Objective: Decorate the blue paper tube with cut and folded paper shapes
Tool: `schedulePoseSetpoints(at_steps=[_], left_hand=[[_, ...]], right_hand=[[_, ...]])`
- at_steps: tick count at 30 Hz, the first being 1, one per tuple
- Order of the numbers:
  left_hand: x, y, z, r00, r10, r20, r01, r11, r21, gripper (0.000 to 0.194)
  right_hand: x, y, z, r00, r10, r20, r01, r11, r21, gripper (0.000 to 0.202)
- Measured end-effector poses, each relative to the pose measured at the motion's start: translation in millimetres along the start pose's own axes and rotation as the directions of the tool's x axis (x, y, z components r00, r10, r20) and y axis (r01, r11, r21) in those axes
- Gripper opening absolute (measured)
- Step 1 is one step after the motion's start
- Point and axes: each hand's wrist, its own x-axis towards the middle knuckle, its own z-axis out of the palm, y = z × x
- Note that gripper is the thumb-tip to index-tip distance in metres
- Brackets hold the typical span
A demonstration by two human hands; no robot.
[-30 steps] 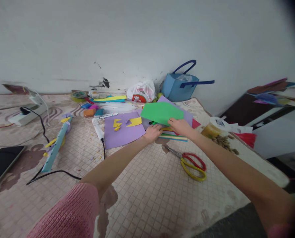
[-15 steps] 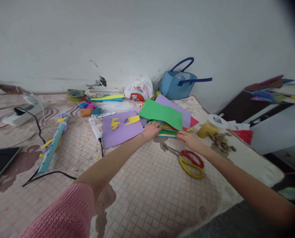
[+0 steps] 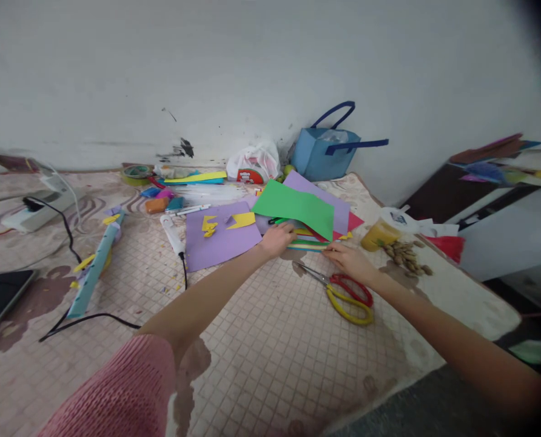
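Observation:
A loose stack of coloured paper sheets point(image 3: 307, 246) lies in front of me, with a green sheet point(image 3: 293, 205) on top, bent up at its front. My left hand point(image 3: 278, 238) has its fingers curled on the left front corner of the stack, beside a dark pen-like item. The thumb and fingers of my right hand point(image 3: 346, 260) pinch the front edge of the stack at its right. Lilac and red sheets stick out behind and to the right. Just below my right hand lie scissors point(image 3: 341, 291) with red and yellow handles, their blades pointing at the stack.
A purple sheet point(image 3: 220, 240) with yellow scraps lies left of the stack, beside a white corded tool point(image 3: 173, 235). Peanuts point(image 3: 407, 258) and a yellow cup point(image 3: 378, 235) are at the right. A blue bag point(image 3: 322, 155) stands at the wall. Far left are a power strip point(image 3: 38, 209) and a light-blue strip point(image 3: 95, 267).
The right fingers have shifted slightly along the front edge, and the sheets' edges there lie a little flatter. The left hand stays nearly in place. The view has tilted slightly.

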Motion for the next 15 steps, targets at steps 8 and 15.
schedulePoseSetpoints(at_steps=[8, 15], left_hand=[[0.7, 1.4, 0.1, 1.0, -0.018, -0.004, 0.018, 0.999, -0.029, 0.02], [3.8, 6.3, 0.9, 1.0, 0.0, -0.011, 0.0, 1.0, -0.026, 0.019]], right_hand=[[-4.2, -1.8, 1.9, 0.999, 0.035, 0.004, -0.035, 0.999, 0.0, 0.031], [1.6, -6.6, -1.2, 0.993, 0.114, 0.02, -0.112, 0.99, -0.088, 0.033]])
